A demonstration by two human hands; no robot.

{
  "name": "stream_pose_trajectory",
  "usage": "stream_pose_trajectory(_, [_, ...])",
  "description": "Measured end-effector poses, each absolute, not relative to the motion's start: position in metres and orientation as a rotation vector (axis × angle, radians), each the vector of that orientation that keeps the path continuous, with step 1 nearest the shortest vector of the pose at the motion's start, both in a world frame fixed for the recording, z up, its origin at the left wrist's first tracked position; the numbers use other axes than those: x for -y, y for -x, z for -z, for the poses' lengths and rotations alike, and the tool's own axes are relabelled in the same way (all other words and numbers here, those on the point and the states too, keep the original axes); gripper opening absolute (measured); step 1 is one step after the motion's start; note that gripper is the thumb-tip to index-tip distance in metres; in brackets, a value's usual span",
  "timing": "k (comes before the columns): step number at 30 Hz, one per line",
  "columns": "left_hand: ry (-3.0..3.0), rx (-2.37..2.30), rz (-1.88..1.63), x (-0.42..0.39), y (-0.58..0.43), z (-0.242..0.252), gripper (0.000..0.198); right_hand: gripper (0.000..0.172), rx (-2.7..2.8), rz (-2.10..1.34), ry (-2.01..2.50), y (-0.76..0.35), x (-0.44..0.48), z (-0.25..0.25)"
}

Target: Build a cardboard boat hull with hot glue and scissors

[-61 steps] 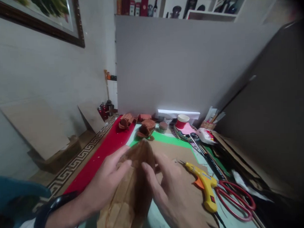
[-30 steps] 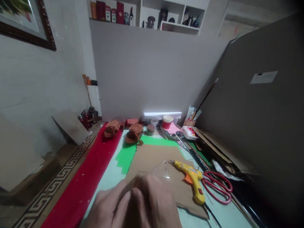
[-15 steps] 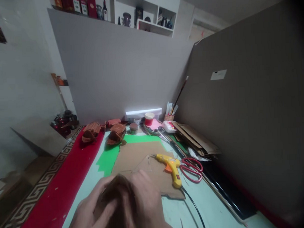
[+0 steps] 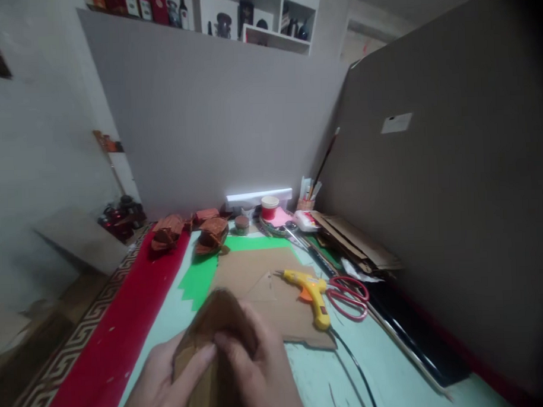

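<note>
Between my two hands is a curved, pointed piece of brown cardboard (image 4: 221, 306), hollow on the side facing me, its tip away from me. My left hand (image 4: 159, 379) grips its left edge, the thumb pressed against the inner face. On the other side my right hand (image 4: 266, 370) wraps round the right wall, its thumb inside close to the left thumb. Beyond them a flat cardboard sheet (image 4: 242, 267) lies on the table, with a clear set square (image 4: 263, 290) on it. A yellow hot glue gun (image 4: 317, 294) rests at that sheet's right side.
Red-handled scissors (image 4: 348, 299) lie right of the glue gun, whose black cord runs toward me. Reddish-brown boat-like models (image 4: 211, 234) stand at the back left on green paper (image 4: 196, 283). Stacked cardboard (image 4: 353, 239) lies at right, by grey partitions (image 4: 444, 179).
The cardboard piece has tilted so more of its inner face shows. Both thumbs have come together inside it. The view has shifted slightly.
</note>
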State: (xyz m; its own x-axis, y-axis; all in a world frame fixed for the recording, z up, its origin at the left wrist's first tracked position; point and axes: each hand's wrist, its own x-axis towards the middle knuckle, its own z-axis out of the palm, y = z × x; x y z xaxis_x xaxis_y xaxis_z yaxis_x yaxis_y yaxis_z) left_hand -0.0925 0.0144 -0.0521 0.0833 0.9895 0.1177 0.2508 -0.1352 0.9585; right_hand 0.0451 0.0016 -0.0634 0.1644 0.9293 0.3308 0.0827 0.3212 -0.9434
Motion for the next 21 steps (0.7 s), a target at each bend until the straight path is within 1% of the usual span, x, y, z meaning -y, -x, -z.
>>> stream_pose_trajectory(2, [-1.668,-1.159,-1.049,-0.013,0.091,0.047,0.023,0.015,1.255,-0.851,1.068,-0.042,0.001,0.066])
stream_pose_trajectory(5, [-1.776,-1.208,-1.122,-0.011,0.093,0.051,0.02,0.013,1.231,-0.777,1.073,-0.031,0.004,0.07])
stream_pose_trajectory(9, [-1.765,-1.319,-1.13,-0.013,0.101,0.067,0.019,0.013,1.228,-0.735,1.079,-0.02,-0.001,0.065])
stream_pose_trajectory(13, [-1.66,-1.334,-1.07,-0.022,0.099,0.061,0.019,0.011,1.196,-0.848,1.117,-0.026,-0.014,0.056])
stream_pose_trajectory(14, [-1.614,-1.313,-1.038,-0.023,0.098,0.057,0.02,0.012,1.173,-0.887,1.123,-0.031,-0.018,0.054])
stream_pose_trajectory(17, [-1.439,-1.24,-0.925,-0.023,0.093,0.049,0.03,0.026,1.09,-1.0,1.124,-0.047,-0.026,0.047])
stream_pose_trajectory(21, [-1.23,-1.189,-0.812,-0.019,0.091,0.057,0.043,0.037,1.04,-1.102,1.119,-0.062,-0.028,0.044])
